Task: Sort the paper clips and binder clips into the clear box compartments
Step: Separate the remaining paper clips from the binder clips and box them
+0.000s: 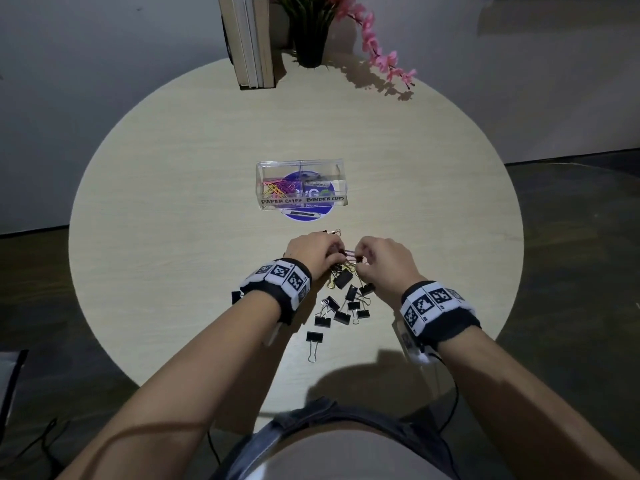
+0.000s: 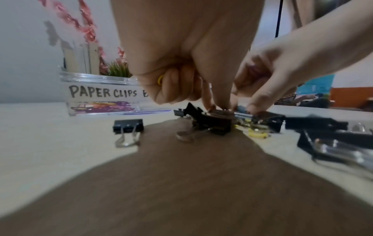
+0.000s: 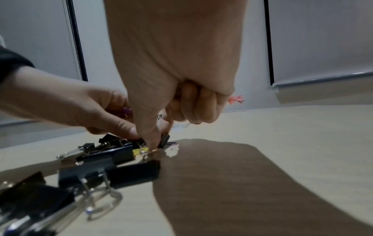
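Binder clips [image 1: 346, 299] under both hands — left [image 1: 313, 252], right [image 1: 384, 259] — fingers pinching clips.

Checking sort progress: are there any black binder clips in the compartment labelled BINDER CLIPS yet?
No: in the head view the BINDER CLIPS compartment holds no black clips, and the binder clips lie on the table.

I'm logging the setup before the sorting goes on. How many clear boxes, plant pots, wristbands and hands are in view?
Clear box: 1
Plant pot: 1
Wristbands: 2
Hands: 2
Total: 6
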The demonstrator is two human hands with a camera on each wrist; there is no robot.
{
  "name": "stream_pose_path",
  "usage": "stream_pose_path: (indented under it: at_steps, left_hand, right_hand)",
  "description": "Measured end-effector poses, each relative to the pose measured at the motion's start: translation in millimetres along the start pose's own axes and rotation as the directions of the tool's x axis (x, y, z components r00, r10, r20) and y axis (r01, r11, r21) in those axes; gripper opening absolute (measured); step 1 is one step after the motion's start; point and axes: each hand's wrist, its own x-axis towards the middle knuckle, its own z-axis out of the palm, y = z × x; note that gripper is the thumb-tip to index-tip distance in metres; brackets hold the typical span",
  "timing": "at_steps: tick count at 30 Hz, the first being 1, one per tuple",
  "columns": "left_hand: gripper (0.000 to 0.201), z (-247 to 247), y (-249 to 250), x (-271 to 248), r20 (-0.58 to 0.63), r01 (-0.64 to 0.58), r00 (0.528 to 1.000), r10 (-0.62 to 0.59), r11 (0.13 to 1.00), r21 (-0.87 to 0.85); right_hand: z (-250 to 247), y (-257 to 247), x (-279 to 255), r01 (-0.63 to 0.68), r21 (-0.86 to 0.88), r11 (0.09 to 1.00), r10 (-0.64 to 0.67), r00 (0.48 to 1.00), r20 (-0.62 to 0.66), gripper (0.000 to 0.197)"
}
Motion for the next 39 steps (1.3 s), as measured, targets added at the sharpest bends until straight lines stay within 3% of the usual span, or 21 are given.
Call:
stream_pose_path:
  at_steps: [5, 7, 9, 12, 16, 20, 22, 24, 26, 28, 30, 33, 36, 39]
  left_hand:
    - [0.02, -5, -28, -16, -0.089, 0.141, 0.984, -0.152, 0.983, -0.114]
    - [0.022, -6, -38, -25, -0.154, 0.148, 0.974, -0.165, 0.982, -0.115]
    - [0.017, -5, -40, -34, -0.183, 0.094, 0.977, -0.113, 0.99, -0.109]
    - [0.013, 1, -35, -44, -0.092, -0.003, 0.996, 0.0, 0.999, -0.041]
    - [0.025, 7, -29, -51, -0.018, -0.065, 0.998, 0.065, 0.998, 0.014]
    - [0.016, 1, -38, -52, -0.008, -0.019, 1.0, 0.02, 0.992, 0.128]
    - [0.019, -4, -39, -53, -0.023, 0.024, 1.0, -0.021, 0.991, 0.134]
    - [0.021, -6, -29, -50, -0.076, 0.034, 0.997, -0.027, 0.996, 0.085]
    - [0.018, -4, -13, -42, -0.086, 0.015, 0.996, -0.012, 0.999, 0.042]
    - [0.024, 3, 2, -33, -0.024, 0.002, 1.0, -0.001, 1.0, 0.031]
    - [0.029, 11, 12, -27, 0.051, -0.013, 0.999, 0.009, 0.997, 0.081]
    - [0.021, 22, 16, -23, 0.068, -0.025, 0.998, 0.015, 0.987, 0.157]
    - [0.022, 24, 10, -26, 0.083, 0.023, 0.996, -0.033, 0.992, 0.122]
    - [0.019, 15, -4, -33, 0.052, 0.066, 0.996, -0.07, 0.995, 0.07]
  right_hand:
    - [-2, 17, -11, -0.057, 0.044, 0.997, 0.05, 0.99, 0.135, 0.007]
    - [-4, 19, -12, -0.09, 0.129, 0.988, 0.077, 0.991, 0.106, 0.002]
    - [-6, 15, -6, -0.068, 0.185, 0.98, 0.069, 0.998, -0.001, 0.008]
    - [-7, 6, 13, -0.051, 0.156, 0.986, 0.055, 0.998, -0.016, 0.008]
    - [2, -3, 30, -0.073, 0.094, 0.993, 0.054, 0.981, 0.184, 0.011]
    - [1, 2, 29, -0.07, 0.077, 0.995, 0.048, 0.964, 0.26, 0.026]
    - [1, 10, 22, -0.099, 0.175, 0.98, 0.063, 0.977, 0.202, 0.021]
    - [4, 19, 14, -0.162, 0.424, 0.891, 0.121, 0.985, 0.123, 0.014]
    - [5, 24, 10, -0.223, 0.665, 0.713, 0.195, 0.974, 0.117, 0.013]
    - [-1, 22, 13, -0.276, 0.714, 0.644, 0.247, 0.958, 0.147, 0.02]
    - [-11, 16, 21, -0.27, 0.648, 0.712, 0.251, 0.96, 0.124, 0.022]
    - [-25, 4, 31, -0.226, 0.479, 0.849, 0.172, 0.973, 0.155, 0.021]
    - [-25, -9, 29, -0.119, 0.139, 0.983, 0.062, 0.932, 0.356, 0.022]
    - [-5, -18, 20, 0.039, -0.177, 0.983, 0.039, 0.91, 0.413, 0.033]
